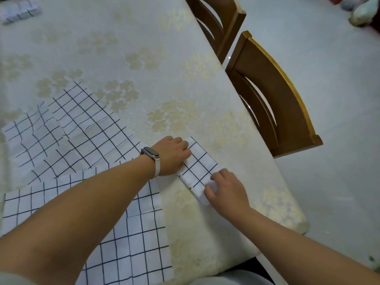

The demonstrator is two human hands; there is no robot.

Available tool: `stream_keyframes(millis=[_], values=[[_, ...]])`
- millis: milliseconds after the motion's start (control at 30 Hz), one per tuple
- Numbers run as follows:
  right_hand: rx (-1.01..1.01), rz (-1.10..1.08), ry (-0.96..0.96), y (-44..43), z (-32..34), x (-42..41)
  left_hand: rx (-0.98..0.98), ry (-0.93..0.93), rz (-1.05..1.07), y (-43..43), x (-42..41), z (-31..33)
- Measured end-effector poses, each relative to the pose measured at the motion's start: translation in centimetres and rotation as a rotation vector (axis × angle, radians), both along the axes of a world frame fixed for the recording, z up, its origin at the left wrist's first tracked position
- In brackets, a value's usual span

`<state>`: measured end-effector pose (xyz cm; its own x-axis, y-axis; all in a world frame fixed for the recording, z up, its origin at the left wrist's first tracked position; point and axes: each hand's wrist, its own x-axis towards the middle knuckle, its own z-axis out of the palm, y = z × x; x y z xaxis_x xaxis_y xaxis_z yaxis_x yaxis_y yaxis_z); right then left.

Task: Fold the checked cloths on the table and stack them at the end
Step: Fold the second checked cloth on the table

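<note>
Folded cloth (200,168), a narrow checked strip, lies on the tabletop (144,68) near its right edge, slanting away from the person. Left hand (174,155), wearing a wrist band (153,159), has its fingers curled at the strip's far left edge and grips it. Right hand (226,188) sits on the near end, fingers bent with tips down on the fabric; can't tell whether it pinches or only presses. Two unfolded checked cloths lie to the left: a crumpled one (67,130) further off and a flat one (133,233) under the left forearm. Another folded cloth (20,11) lies at the far left corner. Two wooden chairs (273,95) stand along the right side.
</note>
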<state>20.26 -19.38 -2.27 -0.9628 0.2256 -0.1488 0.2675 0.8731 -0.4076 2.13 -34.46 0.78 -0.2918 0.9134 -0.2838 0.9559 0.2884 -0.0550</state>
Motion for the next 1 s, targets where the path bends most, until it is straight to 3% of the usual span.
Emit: stream_keyframes(millis=[167,400,567,867,1000], values=[[0.036,-0.109,-0.183,2.0,0.9,-1.8,-0.043,-0.042,-0.043,4.0,-0.4,0.4],[0.023,-0.078,-0.303,2.3,0.9,-3.5,-0.202,-0.095,-0.085,7.2,-1.5,0.1],[0.002,-0.092,-0.357,1.8,1.1,-4.4,-0.301,-0.064,-0.083,8.6,-1.5,0.3],[-0.113,-0.096,-0.411,1.8,1.6,-4.4,-0.246,-0.083,-0.022,7.2,-1.3,0.8],[-0.249,-0.204,-0.385,1.9,1.7,-3.7,-0.270,-0.056,0.055,5.2,-2.3,1.3]])
